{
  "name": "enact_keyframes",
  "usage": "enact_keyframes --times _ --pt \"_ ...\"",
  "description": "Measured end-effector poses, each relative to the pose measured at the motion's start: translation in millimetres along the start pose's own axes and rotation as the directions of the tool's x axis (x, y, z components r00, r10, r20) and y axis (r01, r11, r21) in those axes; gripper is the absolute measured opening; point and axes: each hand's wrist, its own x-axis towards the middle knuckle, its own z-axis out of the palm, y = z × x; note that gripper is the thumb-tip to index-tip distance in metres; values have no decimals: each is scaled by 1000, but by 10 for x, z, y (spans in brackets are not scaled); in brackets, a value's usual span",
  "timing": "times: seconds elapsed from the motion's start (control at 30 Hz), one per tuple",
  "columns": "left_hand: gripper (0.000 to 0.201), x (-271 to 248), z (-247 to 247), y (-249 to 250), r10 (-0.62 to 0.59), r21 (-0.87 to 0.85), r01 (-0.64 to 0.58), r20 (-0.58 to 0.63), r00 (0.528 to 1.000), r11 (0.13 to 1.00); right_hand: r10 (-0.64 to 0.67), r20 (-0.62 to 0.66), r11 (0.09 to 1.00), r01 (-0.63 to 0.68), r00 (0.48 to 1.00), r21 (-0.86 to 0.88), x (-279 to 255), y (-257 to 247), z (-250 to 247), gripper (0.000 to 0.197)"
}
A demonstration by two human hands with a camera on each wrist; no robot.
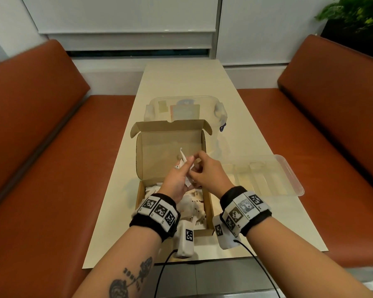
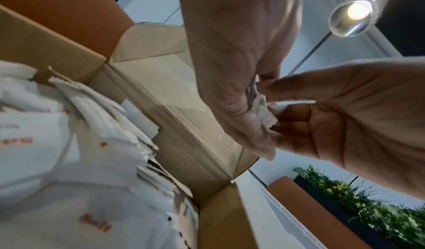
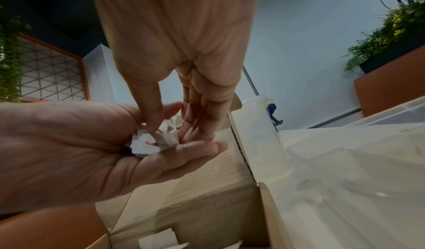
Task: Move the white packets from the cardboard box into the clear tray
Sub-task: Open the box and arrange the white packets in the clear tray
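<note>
An open cardboard box (image 1: 170,145) stands on the table with its lid upright; loose white packets (image 1: 190,203) printed in orange fill its near part. Above the box my left hand (image 1: 184,166) holds a small bunch of white packets (image 1: 184,157) between thumb and fingers. My right hand (image 1: 197,166) meets it from the right and pinches the same bunch (image 3: 147,144) with thumb and fingertips (image 3: 195,129). The clear tray (image 1: 289,168) lies to the right of the box, its compartments showing nothing inside. In the left wrist view the bunch (image 2: 268,120) sits between both hands.
A clear lidded tub (image 1: 220,110) with a blue clasp stands just behind the box lid. Orange bench seats (image 1: 52,168) run along both sides of the narrow cream table (image 1: 181,82). A planter (image 1: 357,16) is at the far right.
</note>
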Motion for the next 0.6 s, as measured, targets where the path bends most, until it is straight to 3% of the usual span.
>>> enact_keyframes --times 0.23,0.5,0.6 --pt "41 -29 20 -48 30 58 -31 15 999 998 77 -11 997 -77 997 -14 -17 75 -28 30" --pt "5 -9 12 -72 111 179 -90 -110 988 980 177 6 978 -176 984 116 -71 133 -118 7" --pt "2 -16 41 -57 120 191 -97 -114 986 977 182 2 970 -180 983 166 -90 124 -137 6"
